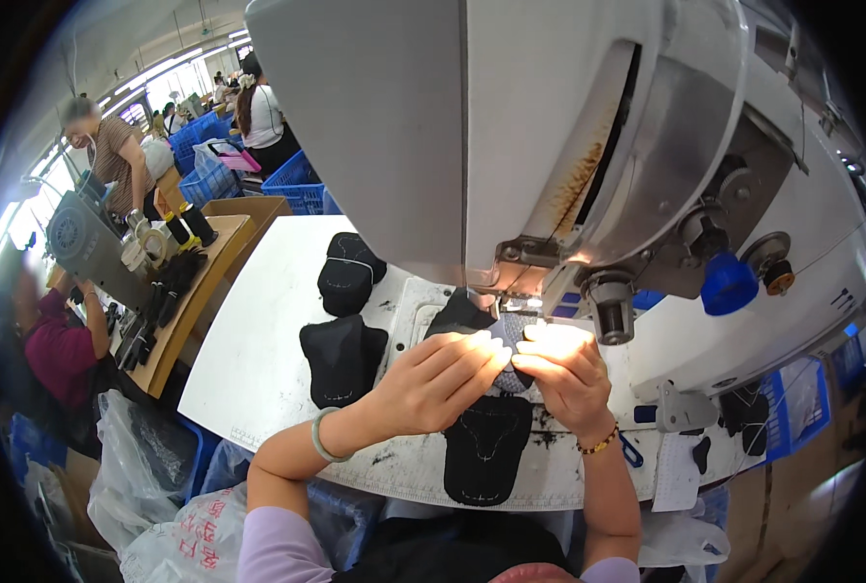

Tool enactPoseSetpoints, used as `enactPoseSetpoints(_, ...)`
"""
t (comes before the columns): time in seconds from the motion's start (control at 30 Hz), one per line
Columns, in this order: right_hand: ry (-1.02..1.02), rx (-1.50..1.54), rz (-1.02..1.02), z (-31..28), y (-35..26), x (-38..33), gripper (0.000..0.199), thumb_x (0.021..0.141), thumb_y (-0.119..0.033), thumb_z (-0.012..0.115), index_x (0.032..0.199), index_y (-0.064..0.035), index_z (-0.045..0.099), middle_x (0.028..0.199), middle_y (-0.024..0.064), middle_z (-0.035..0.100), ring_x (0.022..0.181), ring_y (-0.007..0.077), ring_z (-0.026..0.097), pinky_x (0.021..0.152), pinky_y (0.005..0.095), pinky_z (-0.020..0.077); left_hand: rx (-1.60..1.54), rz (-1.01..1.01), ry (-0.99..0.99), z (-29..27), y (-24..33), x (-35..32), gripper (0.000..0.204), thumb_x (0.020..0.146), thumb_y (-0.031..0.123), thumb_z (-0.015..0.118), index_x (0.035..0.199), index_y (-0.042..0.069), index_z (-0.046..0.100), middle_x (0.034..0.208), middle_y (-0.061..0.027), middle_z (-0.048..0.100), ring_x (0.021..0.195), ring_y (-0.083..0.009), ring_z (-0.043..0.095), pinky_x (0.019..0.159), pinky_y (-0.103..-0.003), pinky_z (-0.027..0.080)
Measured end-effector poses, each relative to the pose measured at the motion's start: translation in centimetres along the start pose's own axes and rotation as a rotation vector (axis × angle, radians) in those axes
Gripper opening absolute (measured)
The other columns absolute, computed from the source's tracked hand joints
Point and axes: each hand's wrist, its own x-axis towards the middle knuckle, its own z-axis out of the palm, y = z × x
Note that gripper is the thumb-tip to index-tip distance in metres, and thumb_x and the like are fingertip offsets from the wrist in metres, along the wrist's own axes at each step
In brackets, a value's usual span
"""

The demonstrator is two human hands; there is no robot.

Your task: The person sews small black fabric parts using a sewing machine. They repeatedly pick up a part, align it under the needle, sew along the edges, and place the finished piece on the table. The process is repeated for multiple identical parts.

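Close under the needle area of a large white sewing machine [375,126], a fabric piece [514,330] in grey textured cloth with black parts lies on the lit machine bed. My left hand [443,381] pinches its near left edge, fingers pressed together. Opposite it, my right hand [569,374] grips the right edge, fingers bent and closed. The two hands nearly meet at the fingertips. Just below them a black stitched fabric panel [487,452] rests on the table, partly under my left wrist. The needle itself is hard to make out.
Left on the white table [248,360] lie a black panel [344,360] and a black stack bound with a pale band [346,277]. Small blue-handled snips [631,451] sit beside my right wrist. Plastic bags [185,539] hang below the front edge. A co-worker [64,335] sits far left.
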Motion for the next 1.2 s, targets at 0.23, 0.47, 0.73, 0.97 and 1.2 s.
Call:
enactPoseSetpoints(0.23, -0.044, -0.053, 0.064, 0.0, 0.3, -0.4, 0.02, 0.07, 0.002, 0.066, 0.086, -0.0076, 0.071, 0.093, 0.0033, 0.067, 0.095, 0.0225, 0.062, 0.082, 0.0326, 0.0463, -0.013, -0.025, 0.008, 0.4, -0.4, 0.3, 0.026, 0.069, 0.003, 0.06, 0.094, -0.001, 0.065, 0.092, -0.0102, 0.065, 0.083, -0.0222, 0.065, 0.071, -0.031, 0.054)
enactPoseSetpoints(0.47, -0.022, -0.099, 0.068, 0.5, -0.2, 0.1, 0.022, 0.07, 0.003, 0.066, 0.088, -0.0078, 0.071, 0.096, 0.003, 0.066, 0.095, 0.0204, 0.06, 0.083, 0.0323, 0.0432, -0.033, -0.022, 0.018, 0.8, -1.3, 0.1, 0.026, 0.068, 0.006, 0.061, 0.094, 0.0, 0.064, 0.093, -0.0091, 0.064, 0.085, -0.0229, 0.064, 0.071, -0.032, 0.054)
enactPoseSetpoints(0.73, -0.033, -0.379, 0.097, 2.0, -2.6, 0.4, 0.033, 0.072, -0.004, 0.065, 0.104, -0.0146, 0.069, 0.092, -0.0058, 0.058, 0.083, 0.0092, 0.057, 0.078, 0.0304, 0.0454, -0.174, -0.107, 0.024, 1.2, -2.9, -0.6, 0.031, 0.067, 0.001, 0.063, 0.098, 0.002, 0.064, 0.096, -0.0099, 0.063, 0.09, -0.0267, 0.064, 0.075, -0.034, 0.054)
enactPoseSetpoints(0.97, 0.034, -0.371, 0.076, 2.7, -2.5, 0.7, 0.032, 0.074, -0.004, 0.066, 0.105, -0.0114, 0.067, 0.094, -0.0024, 0.06, 0.083, 0.011, 0.058, 0.075, 0.0282, 0.0467, -0.323, -0.211, 0.13, 2.7, -3.9, -1.6, 0.026, 0.067, -0.001, 0.067, 0.093, 0.001, 0.065, 0.094, -0.0118, 0.065, 0.088, -0.0284, 0.065, 0.075, -0.035, 0.054)
enactPoseSetpoints(1.2, 0.1, -0.216, 0.149, 2.5, -1.2, 0.4, 0.026, 0.077, -0.01, 0.07, 0.103, -0.0109, 0.068, 0.098, 0.0022, 0.064, 0.085, 0.0191, 0.058, 0.077, 0.0323, 0.0433, -0.288, -0.188, 0.168, 3.1, -4.0, -1.5, 0.024, 0.066, -0.006, 0.068, 0.089, -0.001, 0.066, 0.092, -0.013, 0.067, 0.085, -0.0273, 0.065, 0.073, -0.033, 0.054)
